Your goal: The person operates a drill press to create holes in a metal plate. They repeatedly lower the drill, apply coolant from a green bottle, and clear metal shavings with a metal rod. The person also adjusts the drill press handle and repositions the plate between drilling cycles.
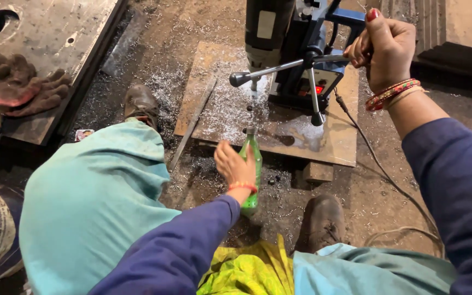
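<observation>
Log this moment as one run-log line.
left hand: holds green bottle | right hand: grips drill feed handle | steel plate: metal chips

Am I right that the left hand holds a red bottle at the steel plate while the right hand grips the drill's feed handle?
Not quite: the head view shows the bottle in the left hand is green. The right hand does grip the feed handle.

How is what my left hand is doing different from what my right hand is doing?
The left hand sits low, wrapped around a green bottle aimed at the steel plate; the right hand is raised, gripping a drill press feed handle. Both wear bangles and dark blue sleeves.
</observation>
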